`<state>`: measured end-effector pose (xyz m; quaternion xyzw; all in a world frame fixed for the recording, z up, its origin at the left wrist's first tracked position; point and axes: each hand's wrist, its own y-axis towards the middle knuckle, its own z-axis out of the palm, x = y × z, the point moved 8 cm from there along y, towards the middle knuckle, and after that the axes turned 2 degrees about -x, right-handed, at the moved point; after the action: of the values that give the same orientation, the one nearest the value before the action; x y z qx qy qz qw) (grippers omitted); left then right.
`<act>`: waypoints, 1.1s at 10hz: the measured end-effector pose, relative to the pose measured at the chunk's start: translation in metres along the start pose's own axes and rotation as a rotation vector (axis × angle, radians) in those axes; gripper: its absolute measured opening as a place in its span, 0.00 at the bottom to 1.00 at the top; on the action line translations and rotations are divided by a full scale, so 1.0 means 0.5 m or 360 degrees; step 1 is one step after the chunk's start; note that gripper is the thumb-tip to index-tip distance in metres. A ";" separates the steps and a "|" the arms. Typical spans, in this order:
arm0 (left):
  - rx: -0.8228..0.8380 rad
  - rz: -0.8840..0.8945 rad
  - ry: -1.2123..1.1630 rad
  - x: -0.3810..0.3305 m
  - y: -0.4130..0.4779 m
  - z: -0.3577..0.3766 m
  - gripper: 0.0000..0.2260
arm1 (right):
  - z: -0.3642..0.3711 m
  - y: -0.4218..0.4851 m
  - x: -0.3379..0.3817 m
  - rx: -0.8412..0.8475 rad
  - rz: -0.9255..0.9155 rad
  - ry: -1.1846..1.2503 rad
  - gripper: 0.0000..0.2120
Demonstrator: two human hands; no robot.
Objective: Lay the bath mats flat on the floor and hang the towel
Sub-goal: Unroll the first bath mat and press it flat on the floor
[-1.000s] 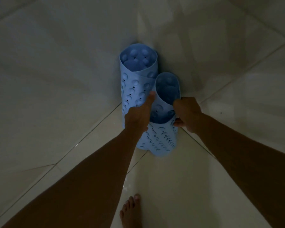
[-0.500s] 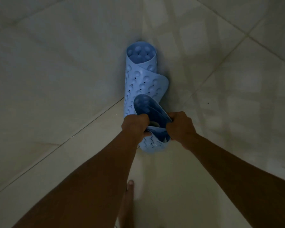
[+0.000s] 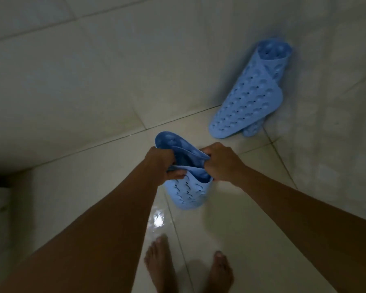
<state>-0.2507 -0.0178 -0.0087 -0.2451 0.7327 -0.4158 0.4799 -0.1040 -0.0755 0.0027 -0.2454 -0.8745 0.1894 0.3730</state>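
While both hands clutch the open top of a rolled blue mat [image 3: 188, 194], the likeliest trouble lies underfoot and in the rubber itself. The left hand [image 3: 160, 163] has its fingers curled over one edge of the roll's mouth and the right hand [image 3: 222, 163] grips the opposite edge, so the mat hangs between them over the floor [image 3: 251, 240]; whether its lower end touches the tiles cannot be told. A wet patch [image 3: 157, 222] shines just in front of the bare feet [image 3: 159, 263] — a step forward to spread the mat could slide there, and the dim light makes the extent of the water hard to judge. The mat looks springy and set in its curl, so if the hands pull the edges apart and let go too soon, it will probably roll back on itself or land with a corner folded under instead of lying flat. Laid wrong side up, it would likely not grip the wet tile; which face is which is unclear from here. The second mat [image 3: 247, 102] leans rolled in the corner against the wall [image 3: 325, 102], well apart from the hands — loosely wound and propped as it is, it could topple or slide down by itself. No towel is in view.
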 end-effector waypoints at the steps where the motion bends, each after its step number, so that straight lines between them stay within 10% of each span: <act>1: -0.0036 -0.0028 -0.0093 0.064 0.007 -0.090 0.18 | 0.080 -0.001 0.064 0.0001 -0.0053 0.0080 0.05; 4: -0.0010 -0.0262 -0.0432 0.261 0.026 -0.289 0.17 | 0.275 -0.022 0.148 -0.0338 0.0138 0.0681 0.16; 5: 0.0045 -0.0290 -0.0465 0.287 0.053 -0.332 0.18 | 0.360 -0.079 0.124 -0.0238 0.0170 0.0345 0.24; 7: 0.0226 -0.0308 -0.0560 0.276 0.061 -0.333 0.16 | 0.603 -0.103 0.090 0.0341 0.0054 0.0006 0.68; 8: 0.0280 -0.0291 -0.0511 0.271 0.072 -0.337 0.15 | 0.622 -0.072 0.093 0.0030 0.0145 0.0067 0.67; 11: 0.0190 -0.0131 0.0148 0.243 0.127 -0.431 0.08 | 0.499 -0.040 0.082 -0.0624 0.0296 0.0020 0.15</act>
<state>-0.4945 0.0044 -0.0816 -0.2264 0.7174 -0.4890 0.4417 -0.3203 -0.1053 -0.1261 -0.3940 -0.8658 0.0479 0.3046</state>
